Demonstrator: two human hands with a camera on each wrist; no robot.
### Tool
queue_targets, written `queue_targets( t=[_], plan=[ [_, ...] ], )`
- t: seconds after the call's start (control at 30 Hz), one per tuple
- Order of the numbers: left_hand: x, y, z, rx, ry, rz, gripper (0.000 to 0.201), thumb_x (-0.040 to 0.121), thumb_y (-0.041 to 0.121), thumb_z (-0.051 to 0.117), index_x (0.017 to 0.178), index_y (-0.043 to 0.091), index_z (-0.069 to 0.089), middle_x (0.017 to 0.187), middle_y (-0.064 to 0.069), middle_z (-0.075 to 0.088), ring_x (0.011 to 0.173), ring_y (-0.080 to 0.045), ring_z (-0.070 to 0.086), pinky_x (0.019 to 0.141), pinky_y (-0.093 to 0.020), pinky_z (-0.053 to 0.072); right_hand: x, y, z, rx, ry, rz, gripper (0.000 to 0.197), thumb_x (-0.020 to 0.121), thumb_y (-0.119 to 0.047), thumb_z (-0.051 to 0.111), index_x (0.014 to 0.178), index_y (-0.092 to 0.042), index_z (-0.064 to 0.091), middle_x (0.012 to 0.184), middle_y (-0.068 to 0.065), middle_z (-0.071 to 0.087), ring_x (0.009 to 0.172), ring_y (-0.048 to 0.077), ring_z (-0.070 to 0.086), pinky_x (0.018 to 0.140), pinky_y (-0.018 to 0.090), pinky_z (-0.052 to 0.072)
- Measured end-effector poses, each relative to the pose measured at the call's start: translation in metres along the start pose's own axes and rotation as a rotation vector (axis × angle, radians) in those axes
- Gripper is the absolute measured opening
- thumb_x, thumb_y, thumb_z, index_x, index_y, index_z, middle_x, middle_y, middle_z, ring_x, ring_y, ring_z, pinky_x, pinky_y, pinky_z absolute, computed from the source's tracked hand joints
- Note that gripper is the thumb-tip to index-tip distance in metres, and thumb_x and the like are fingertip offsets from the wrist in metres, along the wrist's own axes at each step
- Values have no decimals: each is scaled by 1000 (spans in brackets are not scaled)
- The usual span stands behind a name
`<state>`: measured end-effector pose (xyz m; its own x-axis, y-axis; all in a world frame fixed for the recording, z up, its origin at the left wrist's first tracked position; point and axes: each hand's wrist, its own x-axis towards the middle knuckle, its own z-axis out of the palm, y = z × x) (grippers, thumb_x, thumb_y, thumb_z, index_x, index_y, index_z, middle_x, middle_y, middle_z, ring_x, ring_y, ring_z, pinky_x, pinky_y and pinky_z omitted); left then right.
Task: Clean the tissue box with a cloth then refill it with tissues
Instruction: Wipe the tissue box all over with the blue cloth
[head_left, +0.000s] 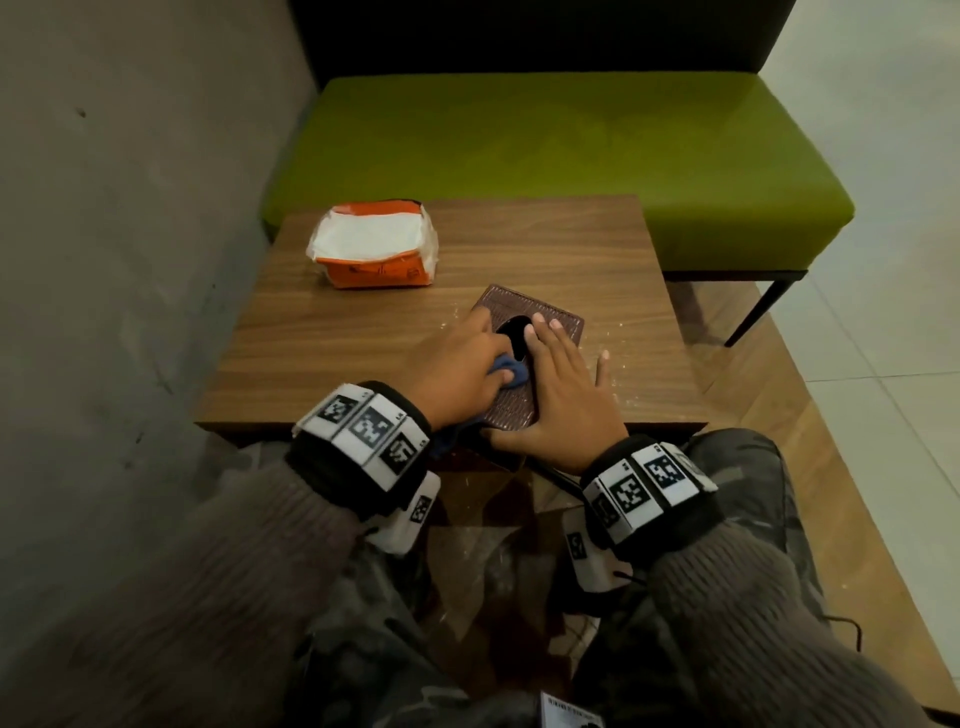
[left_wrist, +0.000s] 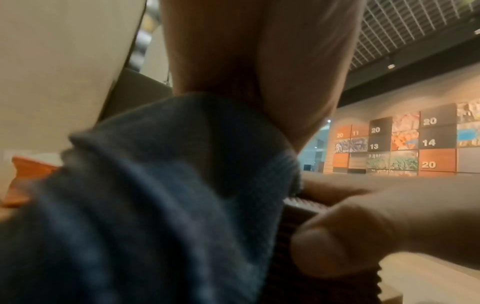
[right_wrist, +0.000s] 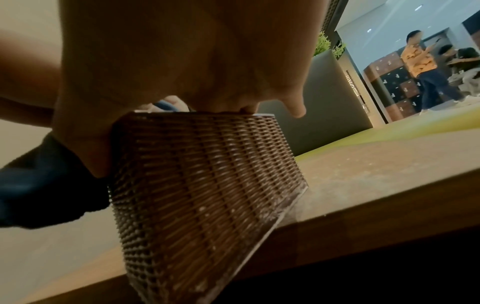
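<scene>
Both hands: my left hand (head_left: 457, 374) and right hand (head_left: 563, 395) lie on the brown woven tissue box (head_left: 558, 317) at the near edge of the wooden table (head_left: 363, 338).
Left fingers: they lie over the blue cloth (head_left: 147, 370) on the box top, beside its dark oval opening (head_left: 514, 332); how tightly they curl round the cloth I cannot tell, as my own hand hides the fingertips.
Cloth, wrist view: the cloth (left_wrist: 155, 195) fills most of the left wrist picture, blurred, with one end hanging off the box's near left side.
Right fingers: they lie flat and straight across the top, the thumb (left_wrist: 337, 242) against the near side and the little finger (right_wrist: 296, 107) clear of the far right edge.
Box position: it is tilted, its near corner past the table edge; the woven side (right_wrist: 202, 174) carries pale specks.
Table surface: pale crumbs lie scattered round the box, with bare wood between it and the far left corner.
Tissue pack: an opened orange pack of white tissues (head_left: 374, 244) sits at that far left corner, well apart from the box.
Beyond: a green bench seat (head_left: 571, 145) runs along the table's far edge, and a grey wall (head_left: 130, 208) closes the left side.
</scene>
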<state>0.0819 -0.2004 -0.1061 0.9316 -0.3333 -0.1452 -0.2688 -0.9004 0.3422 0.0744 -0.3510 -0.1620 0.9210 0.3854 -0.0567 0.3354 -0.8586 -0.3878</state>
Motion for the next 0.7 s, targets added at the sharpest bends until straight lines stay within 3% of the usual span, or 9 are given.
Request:
queue_targets(
  t=[0.13, 0.27, 0.33, 0.4, 0.47, 0.53, 0.63, 0.7],
  plan=[
    [-7, -16, -19, 149, -115, 193, 19, 84, 21, 64, 103, 20, 67, 100, -1, 45, 99, -20, 46, 87, -42, 40, 1, 10, -8, 11, -63, -37, 122, 62, -67, 67, 152, -21, 0, 159, -11, -11, 146, 7, -11, 113, 61, -5],
    [-6, -14, -35, 306, -194, 304, 26, 84, 22, 63, 109, 27, 67, 104, -2, 47, 99, -19, 45, 78, -31, 36, 12, 17, -20, 124, -177, -84, 122, 61, -52, 80, 152, -24, 3, 159, -15, -10, 145, 4, -12, 113, 62, -3],
    [0, -9, -33, 262, -212, 331, 23, 84, 22, 64, 107, 24, 69, 98, -1, 45, 94, -19, 44, 78, -33, 36, 19, 27, -29, 213, -274, -108, 122, 60, -44, 84, 152, -25, 6, 159, -15, -6, 144, 3, -13, 114, 62, -3],
    [3, -5, -24, 157, -181, 289, 18, 84, 22, 64, 101, 17, 70, 92, 0, 42, 91, -20, 45, 78, -36, 37, 23, 40, -38, 339, -287, -83, 117, 58, -37, 87, 151, -26, 16, 159, -15, 5, 145, 4, -8, 117, 57, 0],
    [5, 0, -11, 119, -92, 184, 16, 87, 25, 61, 97, 15, 68, 91, -1, 40, 90, -24, 48, 76, -40, 40, 20, 50, -39, 387, -138, -3, 100, 63, -31, 86, 147, -27, 31, 157, -9, 20, 147, 11, 5, 118, 55, 5],
    [5, 11, 4, 82, 25, 26, 18, 89, 29, 56, 97, 15, 64, 97, -4, 41, 92, -24, 50, 74, -40, 43, 6, 49, -29, 317, 45, 53, 86, 71, -32, 81, 145, -24, 36, 154, 2, 30, 145, 21, 18, 116, 57, 13],
    [7, 38, 21, 24, 176, -141, 22, 91, 28, 51, 100, 10, 61, 111, -8, 43, 97, -24, 52, 73, -35, 41, -18, 27, -5, 316, -2, 122, 117, 66, -47, 80, 152, -21, 5, 160, 11, 0, 146, 28, 7, 116, 55, 16],
    [11, 49, 27, 13, 229, -166, 22, 92, 27, 50, 99, 9, 60, 115, -9, 44, 99, -25, 52, 74, -35, 42, -20, 14, 6, 317, 38, 184, 124, 64, -51, 79, 152, -20, -4, 159, 14, -7, 147, 29, 2, 115, 58, 14]
  ],
)
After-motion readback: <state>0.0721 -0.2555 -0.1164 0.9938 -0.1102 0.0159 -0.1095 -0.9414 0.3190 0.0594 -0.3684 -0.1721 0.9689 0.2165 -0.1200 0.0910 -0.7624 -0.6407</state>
